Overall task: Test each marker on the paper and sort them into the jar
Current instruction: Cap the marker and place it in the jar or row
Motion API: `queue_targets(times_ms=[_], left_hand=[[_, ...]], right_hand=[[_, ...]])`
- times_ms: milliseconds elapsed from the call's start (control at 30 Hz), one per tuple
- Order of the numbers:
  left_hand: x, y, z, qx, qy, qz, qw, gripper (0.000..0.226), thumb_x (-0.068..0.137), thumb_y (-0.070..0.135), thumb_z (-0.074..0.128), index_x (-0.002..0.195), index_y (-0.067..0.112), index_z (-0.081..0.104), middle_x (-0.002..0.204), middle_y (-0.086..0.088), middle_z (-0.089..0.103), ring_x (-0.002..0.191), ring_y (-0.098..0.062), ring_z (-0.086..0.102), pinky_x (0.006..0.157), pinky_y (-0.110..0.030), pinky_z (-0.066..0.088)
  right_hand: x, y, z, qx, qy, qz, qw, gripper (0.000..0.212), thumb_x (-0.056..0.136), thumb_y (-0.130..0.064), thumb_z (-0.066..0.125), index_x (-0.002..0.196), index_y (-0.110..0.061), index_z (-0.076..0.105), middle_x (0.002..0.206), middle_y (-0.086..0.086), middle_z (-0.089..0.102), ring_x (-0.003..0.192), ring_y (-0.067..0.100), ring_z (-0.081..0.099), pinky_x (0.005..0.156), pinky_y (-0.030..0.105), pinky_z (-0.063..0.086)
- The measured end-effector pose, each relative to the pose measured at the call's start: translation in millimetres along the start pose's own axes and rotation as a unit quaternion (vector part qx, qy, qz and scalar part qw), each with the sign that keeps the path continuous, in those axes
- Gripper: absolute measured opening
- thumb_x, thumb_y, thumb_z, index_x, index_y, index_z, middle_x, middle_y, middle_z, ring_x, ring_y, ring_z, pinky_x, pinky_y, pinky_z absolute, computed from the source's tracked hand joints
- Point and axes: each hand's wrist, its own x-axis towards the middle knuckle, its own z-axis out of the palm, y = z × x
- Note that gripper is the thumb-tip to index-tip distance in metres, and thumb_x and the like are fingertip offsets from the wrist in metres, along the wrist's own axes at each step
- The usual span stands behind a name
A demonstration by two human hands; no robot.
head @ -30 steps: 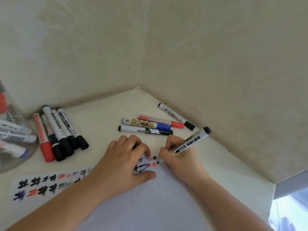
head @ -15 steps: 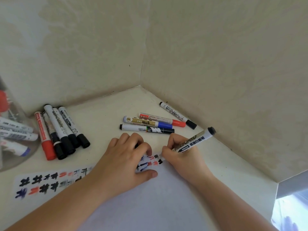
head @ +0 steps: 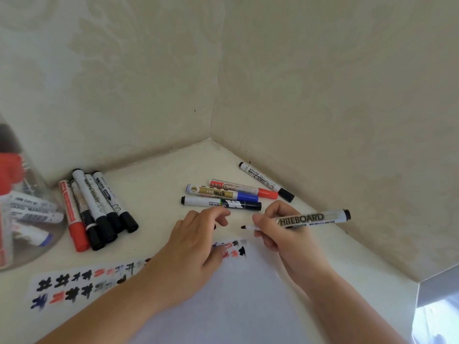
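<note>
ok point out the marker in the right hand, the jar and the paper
marker (head: 305, 218), head view, on its printed barrel
jar (head: 37, 249), head view, on its clear lower wall
paper (head: 248, 289), head view, on a blank part

A domestic room is suggested, most likely a home desk set into a corner. Two walls (head: 323, 83) papered in a pale cream embossed pattern are seen meeting at the far corner of a plain off-white surface (head: 159, 184). Loose whiteboard markers (head: 99, 209), a clear jar (head: 29, 209) at the left edge and scribbled paper (head: 248, 294) are laid out on it.
</note>
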Motion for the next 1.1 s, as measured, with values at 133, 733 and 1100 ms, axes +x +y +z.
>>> queue_targets(times_ms=[133, 733, 1100], left_hand=[[1.7, -0.6, -3.2, -0.08, 0.013, -0.007, 0.997, 0.061, 0.093, 0.009, 0.039, 0.111, 0.06, 0.009, 0.121, 0.036, 0.035, 0.113, 0.014, 0.032, 0.089, -0.001, 0.027], [2.6, -14.6, -0.2, -0.013, 0.011, 0.043, 0.999, 0.049, 0.092, 0.018, 0.048, 0.122, 0.045, 0.021, 0.125, 0.008, 0.047, 0.109, 0.0, 0.041, 0.085, -0.007, 0.032], [5.1, 2.6, -17.0, -0.055, 0.072, -0.002, 0.996, 0.021, 0.082, 0.036, 0.061, 0.1, 0.026, 0.062, 0.09, 0.016, 0.066, 0.076, 0.002, 0.056, 0.068, -0.018, 0.043]], right_hand=[[-5.1, -7.6, 6.9, -0.011, -0.061, -0.024, 0.998, 0.024, 0.057, -0.036, 0.077, 0.052, -0.023, 0.057, 0.047, -0.003, 0.055, 0.043, 0.01, 0.047, 0.042, 0.015, 0.033], [-4.8, -5.2, 16.6, -0.017, -0.102, -0.025, 0.994, 0.016, 0.063, -0.02, 0.082, 0.061, -0.02, 0.065, 0.06, 0.009, 0.068, 0.048, 0.02, 0.059, 0.048, 0.024, 0.048], [-10.6, -6.0, 21.0, 0.017, -0.062, 0.009, 0.998, 0.023, 0.079, -0.029, 0.064, 0.065, -0.017, 0.052, 0.048, -0.004, 0.038, 0.043, 0.011, 0.028, 0.042, 0.019, 0.025]])
